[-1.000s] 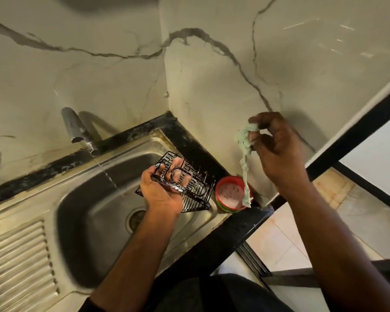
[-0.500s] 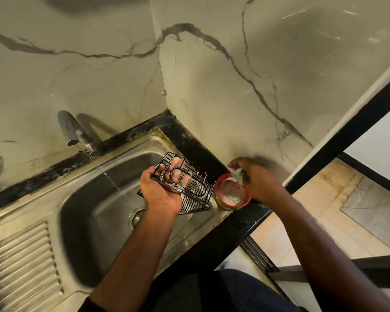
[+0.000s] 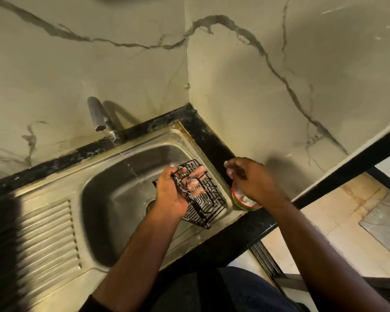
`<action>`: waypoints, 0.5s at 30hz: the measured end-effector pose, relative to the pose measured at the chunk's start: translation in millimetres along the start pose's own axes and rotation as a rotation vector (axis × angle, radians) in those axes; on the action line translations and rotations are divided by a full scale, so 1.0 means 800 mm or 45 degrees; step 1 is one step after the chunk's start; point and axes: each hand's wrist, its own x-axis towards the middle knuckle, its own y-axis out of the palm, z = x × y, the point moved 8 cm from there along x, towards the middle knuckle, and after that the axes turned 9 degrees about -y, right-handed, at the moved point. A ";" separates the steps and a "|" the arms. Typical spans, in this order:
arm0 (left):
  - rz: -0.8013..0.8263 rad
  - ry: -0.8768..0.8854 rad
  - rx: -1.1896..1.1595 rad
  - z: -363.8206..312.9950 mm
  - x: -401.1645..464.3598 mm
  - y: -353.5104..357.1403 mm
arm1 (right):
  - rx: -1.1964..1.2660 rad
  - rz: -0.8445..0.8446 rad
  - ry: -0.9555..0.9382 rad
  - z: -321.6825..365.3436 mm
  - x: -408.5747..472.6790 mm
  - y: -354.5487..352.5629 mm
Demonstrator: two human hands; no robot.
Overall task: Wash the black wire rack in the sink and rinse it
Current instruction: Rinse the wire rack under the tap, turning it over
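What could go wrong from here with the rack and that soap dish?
The left hand holds the black wire rack by one side over the sink; wet and soapy, it might slip. The right hand hovers over the red-rimmed dish at the counter's edge and could knock it off. The tap runs thin, so rinsing may be poor.

Black speckled stone counter (image 3: 212, 140) in marble-walled corner, steel sink (image 3: 113, 199) with ribbed drainboard set into it. Small round red-rimmed tub with whitish paste (image 3: 243, 200) sits at sink's right rim corner, by counter edge.
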 end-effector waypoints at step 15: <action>-0.054 0.204 0.304 -0.062 -0.029 -0.077 | -0.245 0.439 -0.806 0.161 0.031 0.151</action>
